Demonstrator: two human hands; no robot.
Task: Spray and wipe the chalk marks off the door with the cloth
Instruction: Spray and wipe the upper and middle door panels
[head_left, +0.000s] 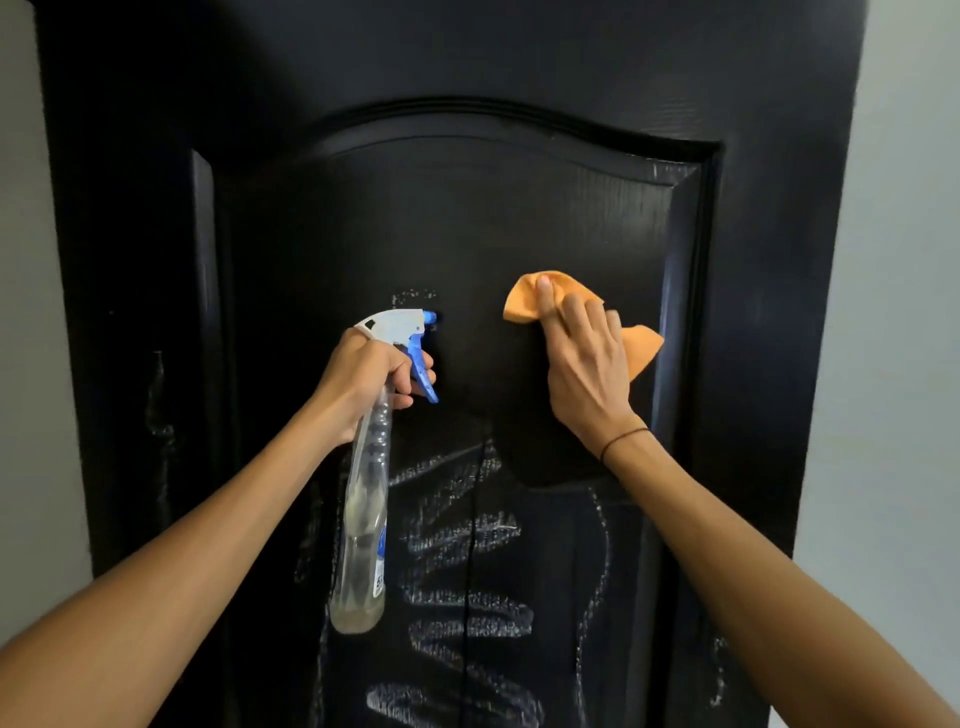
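The door (467, 218) fills the view: dark, rigid, with a raised arched panel whose moulded edges will likely trap chalk in the grooves. Being fixed and stiff, it should take firm pressure without giving. Chalk marks (467, 613) still cover the lower panel in broad white scribbles, with a small faint patch just above the sprayer nozzle; the upper middle, around the cloth, looks clean.

The spray bottle (363, 519) hangs from the left hand (369, 384), whose fingers are curled round the neck with two on the blue trigger. It is clear plastic, holding only a little liquid, so it is probably light; the neck under the head is the natural place to hold it, and it may get slick if wet.

The cloth (524, 301) is orange, soft and limp, bunched against the door just right of the nozzle. The right hand (587, 369) presses it flat with fingers mostly straight and together. It will likely fold and slip underhand, so a broad palm hold suits it best.
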